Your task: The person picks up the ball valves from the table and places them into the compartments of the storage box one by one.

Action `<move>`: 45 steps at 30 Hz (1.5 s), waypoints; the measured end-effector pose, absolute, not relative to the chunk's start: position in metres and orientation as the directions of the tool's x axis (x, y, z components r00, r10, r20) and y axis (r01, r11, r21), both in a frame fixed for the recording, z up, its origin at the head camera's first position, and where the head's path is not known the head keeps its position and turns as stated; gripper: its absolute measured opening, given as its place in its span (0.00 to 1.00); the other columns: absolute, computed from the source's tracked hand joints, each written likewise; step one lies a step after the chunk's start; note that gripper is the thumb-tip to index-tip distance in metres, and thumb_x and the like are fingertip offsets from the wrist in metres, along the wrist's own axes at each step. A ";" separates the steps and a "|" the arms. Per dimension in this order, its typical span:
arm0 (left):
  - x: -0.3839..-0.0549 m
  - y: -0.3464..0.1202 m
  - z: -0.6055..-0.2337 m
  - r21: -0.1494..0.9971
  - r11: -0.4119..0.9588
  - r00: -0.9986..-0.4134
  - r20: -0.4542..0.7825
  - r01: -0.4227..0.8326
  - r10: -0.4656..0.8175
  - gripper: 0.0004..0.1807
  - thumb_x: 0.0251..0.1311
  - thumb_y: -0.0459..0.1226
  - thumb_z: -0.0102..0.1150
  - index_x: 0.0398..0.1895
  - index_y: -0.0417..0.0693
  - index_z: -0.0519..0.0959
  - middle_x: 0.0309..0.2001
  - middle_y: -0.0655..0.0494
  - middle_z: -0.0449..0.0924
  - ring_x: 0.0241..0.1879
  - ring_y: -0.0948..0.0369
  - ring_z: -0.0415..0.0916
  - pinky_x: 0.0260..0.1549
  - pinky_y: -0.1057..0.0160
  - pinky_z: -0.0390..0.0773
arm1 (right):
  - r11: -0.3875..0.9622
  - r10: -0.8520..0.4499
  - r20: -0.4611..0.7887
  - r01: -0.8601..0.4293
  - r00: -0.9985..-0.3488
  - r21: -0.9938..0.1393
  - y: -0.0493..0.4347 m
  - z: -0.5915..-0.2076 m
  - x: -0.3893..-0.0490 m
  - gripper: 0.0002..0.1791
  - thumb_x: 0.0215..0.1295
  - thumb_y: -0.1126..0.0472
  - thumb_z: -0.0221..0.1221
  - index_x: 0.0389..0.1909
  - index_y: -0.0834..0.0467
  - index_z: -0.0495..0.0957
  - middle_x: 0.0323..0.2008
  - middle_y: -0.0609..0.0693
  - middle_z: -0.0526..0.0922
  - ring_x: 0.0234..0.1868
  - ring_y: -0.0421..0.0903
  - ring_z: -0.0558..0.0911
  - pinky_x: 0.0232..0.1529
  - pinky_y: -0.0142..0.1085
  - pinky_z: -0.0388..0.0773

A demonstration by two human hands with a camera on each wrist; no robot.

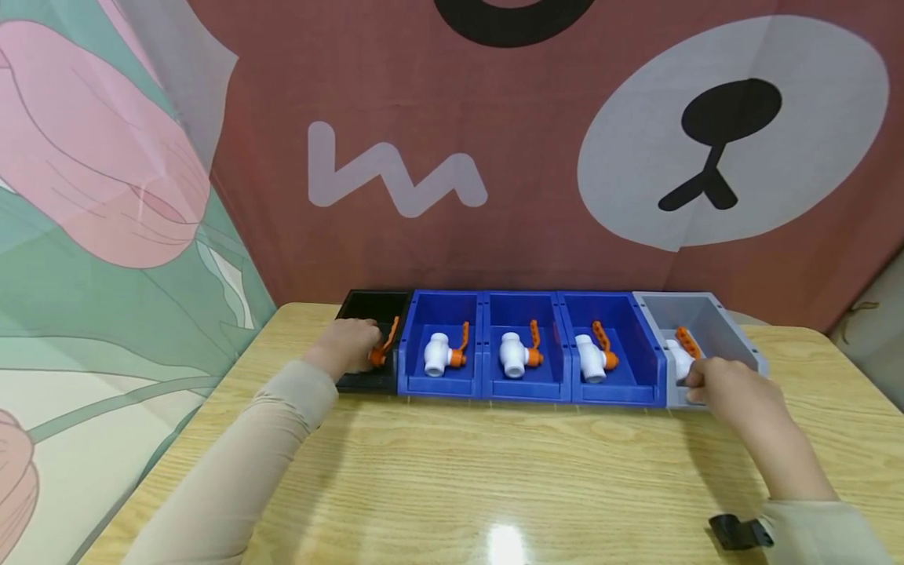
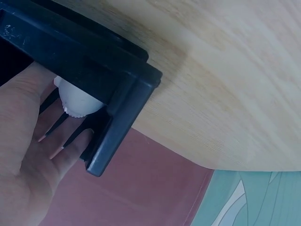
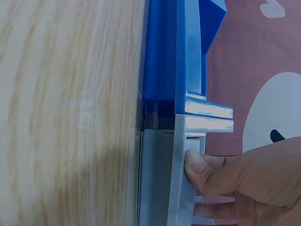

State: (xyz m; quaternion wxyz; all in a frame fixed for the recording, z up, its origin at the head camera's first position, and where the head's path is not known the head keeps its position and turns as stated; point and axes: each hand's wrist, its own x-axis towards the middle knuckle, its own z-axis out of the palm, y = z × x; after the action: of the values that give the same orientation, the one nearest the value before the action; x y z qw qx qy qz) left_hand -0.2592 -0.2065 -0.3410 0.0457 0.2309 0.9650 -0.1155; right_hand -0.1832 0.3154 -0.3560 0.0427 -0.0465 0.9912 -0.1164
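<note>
My left hand [image 1: 351, 343] reaches into the black bin [image 1: 372, 304] at the row's left end, gripping a ball valve whose orange lever [image 1: 392, 333] shows beside the fingers. In the left wrist view its white body [image 2: 79, 100] lies against my spread fingers, and the bin's front wall hides part of the hold. At the right end, my right hand [image 1: 741, 390] holds another white ball valve [image 1: 679, 359] in the grey bin [image 1: 749, 353], over its orange hub. The right wrist view has my thumb [image 3: 196, 165] at the bin's front rim; the valve is hidden there.
Three blue bins [image 1: 452, 304] stand side by side between the black and grey ones, each with a white ball valve [image 1: 512, 355] with an orange lever. The row sits on a wooden table [image 1: 494, 463], against a printed cloth backdrop [image 1: 459, 251].
</note>
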 end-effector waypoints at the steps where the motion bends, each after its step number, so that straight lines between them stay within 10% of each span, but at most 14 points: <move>1: -0.259 -0.207 -0.341 -0.202 0.868 -0.890 -0.142 0.454 0.433 0.07 0.52 0.39 0.74 0.32 0.51 0.85 0.33 0.55 0.77 0.35 0.53 0.78 0.40 0.51 0.81 | 0.969 -0.102 -0.074 -0.083 -0.992 -0.234 0.315 -0.356 -0.183 0.06 0.61 0.64 0.67 0.34 0.63 0.81 0.33 0.59 0.83 0.32 0.55 0.78 0.27 0.56 0.75; 28: -0.256 -0.203 -0.345 -0.182 0.915 -0.928 -0.171 0.361 0.332 0.09 0.62 0.38 0.65 0.45 0.48 0.85 0.42 0.50 0.78 0.44 0.50 0.77 0.45 0.47 0.80 | 0.970 -0.085 -0.075 -0.066 -0.994 -0.232 0.312 -0.351 -0.179 0.07 0.61 0.64 0.67 0.36 0.64 0.82 0.35 0.62 0.83 0.34 0.57 0.79 0.28 0.57 0.76; 45: -0.226 -0.194 -0.349 0.009 0.978 -0.974 0.085 0.211 0.209 0.18 0.68 0.40 0.58 0.56 0.41 0.80 0.49 0.46 0.81 0.48 0.48 0.78 0.42 0.47 0.81 | 0.963 -0.145 -0.103 -0.116 -0.984 -0.245 0.309 -0.345 -0.182 0.09 0.62 0.62 0.67 0.39 0.63 0.85 0.38 0.62 0.85 0.40 0.63 0.81 0.31 0.56 0.77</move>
State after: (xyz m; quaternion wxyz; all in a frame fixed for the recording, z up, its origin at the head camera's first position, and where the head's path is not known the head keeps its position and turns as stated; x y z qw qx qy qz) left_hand -0.2257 -0.1936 -0.3487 -0.0417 0.1056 0.9935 0.0090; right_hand -0.1820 0.3094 -0.3455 0.0600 -0.0660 0.9888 -0.1198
